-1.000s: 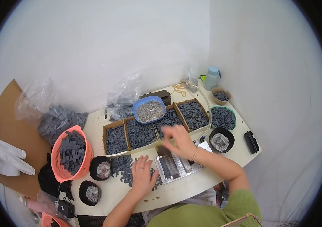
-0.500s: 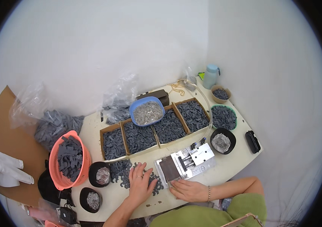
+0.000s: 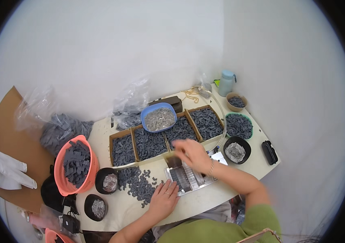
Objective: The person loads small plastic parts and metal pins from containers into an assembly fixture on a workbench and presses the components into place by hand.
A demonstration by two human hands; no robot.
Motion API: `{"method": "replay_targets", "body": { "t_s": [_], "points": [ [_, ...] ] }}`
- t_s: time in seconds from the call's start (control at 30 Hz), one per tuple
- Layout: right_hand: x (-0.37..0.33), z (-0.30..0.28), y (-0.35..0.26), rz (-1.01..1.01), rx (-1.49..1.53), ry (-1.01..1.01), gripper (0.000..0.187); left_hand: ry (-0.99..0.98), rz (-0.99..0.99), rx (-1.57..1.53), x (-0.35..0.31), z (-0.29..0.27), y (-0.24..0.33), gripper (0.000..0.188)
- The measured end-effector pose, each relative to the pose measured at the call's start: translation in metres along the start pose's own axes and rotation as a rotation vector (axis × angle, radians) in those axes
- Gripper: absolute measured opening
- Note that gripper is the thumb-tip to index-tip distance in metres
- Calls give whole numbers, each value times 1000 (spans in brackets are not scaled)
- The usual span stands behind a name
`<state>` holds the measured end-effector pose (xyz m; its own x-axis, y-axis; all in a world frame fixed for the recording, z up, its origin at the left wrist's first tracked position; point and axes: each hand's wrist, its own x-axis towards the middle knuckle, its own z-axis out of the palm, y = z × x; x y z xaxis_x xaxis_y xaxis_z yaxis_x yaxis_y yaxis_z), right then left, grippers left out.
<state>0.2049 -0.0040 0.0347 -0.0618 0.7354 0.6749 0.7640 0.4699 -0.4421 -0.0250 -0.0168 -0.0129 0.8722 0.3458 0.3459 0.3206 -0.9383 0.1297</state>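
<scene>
Soft, even light is making the back wall (image 3: 168, 40) bright at twelve o'clock, while the side wall (image 3: 294, 113) is looking greyer at three. The bag (image 3: 134, 95) at ten is shining a little. The right hand (image 3: 195, 156) at five is looking smeary; the left hand (image 3: 164, 200) at six is looking clearer. The table (image 3: 205, 198) is bending, and the picture's corners are going black.

So the room's basically a corner: a plain, smooth white wall (image 3: 99, 44) along the back meets a pale greyish-white wall (image 3: 286, 81) on the right in a straight vertical line. A cream-white, flat tabletop (image 3: 128, 206) with dark worn spots is tucked in there. Light's soft and pretty even, with the right side looking slightly dimmer.
</scene>
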Motion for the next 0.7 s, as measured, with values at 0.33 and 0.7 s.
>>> {"method": "replay_targets", "body": {
  "t_s": [0.33, 0.7],
  "points": [
    [12, -7, 64, 83, 22, -191, 36, -95, -19, 186, 30, 14, 18, 17],
    [1, -64, 112, 486, -550, -502, 17, 345, -421, -138, 54, -64, -60, 6]
  ]
}}
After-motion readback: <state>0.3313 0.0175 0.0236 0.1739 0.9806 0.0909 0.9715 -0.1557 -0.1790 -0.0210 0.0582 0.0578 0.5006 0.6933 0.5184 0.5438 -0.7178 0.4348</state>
